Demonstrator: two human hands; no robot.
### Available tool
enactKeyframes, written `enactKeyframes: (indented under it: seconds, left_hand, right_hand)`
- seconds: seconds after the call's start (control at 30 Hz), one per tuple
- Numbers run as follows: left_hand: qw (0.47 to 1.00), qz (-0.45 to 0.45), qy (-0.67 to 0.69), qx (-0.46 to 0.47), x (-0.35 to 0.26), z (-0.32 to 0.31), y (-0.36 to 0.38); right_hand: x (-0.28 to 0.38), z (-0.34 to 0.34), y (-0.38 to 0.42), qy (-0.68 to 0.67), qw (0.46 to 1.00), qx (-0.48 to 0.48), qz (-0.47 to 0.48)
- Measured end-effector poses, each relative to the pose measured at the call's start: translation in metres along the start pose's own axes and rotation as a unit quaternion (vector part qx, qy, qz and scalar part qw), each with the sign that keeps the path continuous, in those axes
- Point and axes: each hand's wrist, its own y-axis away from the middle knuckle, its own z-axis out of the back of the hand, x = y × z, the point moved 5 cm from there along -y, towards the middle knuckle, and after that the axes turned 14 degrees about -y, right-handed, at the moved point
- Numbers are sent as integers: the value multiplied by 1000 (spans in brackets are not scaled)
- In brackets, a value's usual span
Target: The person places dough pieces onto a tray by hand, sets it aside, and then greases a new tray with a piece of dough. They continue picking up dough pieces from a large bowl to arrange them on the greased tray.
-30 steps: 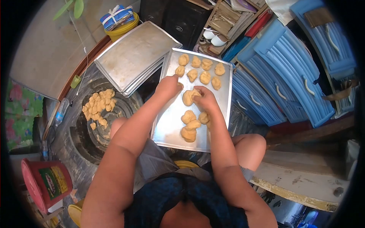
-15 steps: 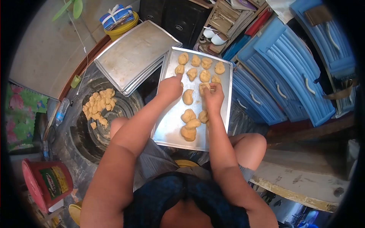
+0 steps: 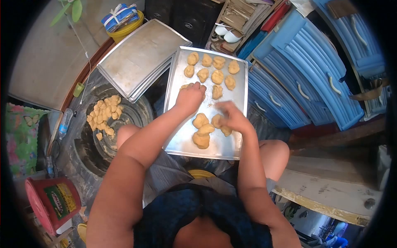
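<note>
A metal baking tray lies across my lap, with rows of tan dough pieces on its far half. My left hand is over the tray's left side, its fingers curled on a piece of dough that shows only in part. Over the right side, my right hand has its fingers apart and blurred, with nothing seen in them. Just by its thumb lie dough pieces. A small cluster of dough lumps sits near the front edge.
To the left, a dark round basin holds a heap of smaller dough pieces. Stacked metal trays stand behind it. Blue drawers rise close on the right. A red bucket and a plastic bottle are at the left.
My right hand has let go of a dough piece in the middle rows and moved nearer to me. My left hand has shifted right, and the dough piece beside it no longer shows.
</note>
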Motion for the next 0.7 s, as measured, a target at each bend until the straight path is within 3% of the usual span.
enactKeyframes:
  seconds: [0.07,0.1,0.13,0.17,0.23,0.27,0.37,0.4,0.47,0.57,0.63,0.7]
  left_hand:
    - [1000,-3,6,9,-5,3,-1]
    - [997,-64,10,-29,-13,8,2]
    - [990,-124,13,-68,-20,13,5]
    - [990,-125,11,-69,-23,13,6]
    - [988,-151,-16,22,-32,0,9]
    - [988,-151,11,27,-32,-6,9]
    - [984,-169,29,38,-33,-9,8]
    - [984,-170,29,38,-33,-10,9]
    - [980,-183,38,68,-34,-12,9]
    - [978,-194,44,68,-35,-8,10]
    - [976,-198,52,72,-38,-9,12]
    - [973,-193,87,92,-38,-12,11]
  right_hand:
    - [-9,-6,8,60,997,29,36]
    - [-6,-11,11,118,989,58,73]
    - [-5,-8,13,55,997,48,-4]
    - [-10,-5,12,55,997,47,-2]
    - [-11,14,11,-28,991,-102,85]
    - [-12,24,11,20,974,-187,128]
    - [-10,42,2,2,944,-309,114]
    - [-16,41,0,2,944,-310,114]
    - [-26,27,-13,169,954,-218,121]
    - [-19,23,-16,80,974,-194,88]
    - [-12,19,-15,118,957,-230,134]
    - [-18,20,-16,121,945,-298,66]
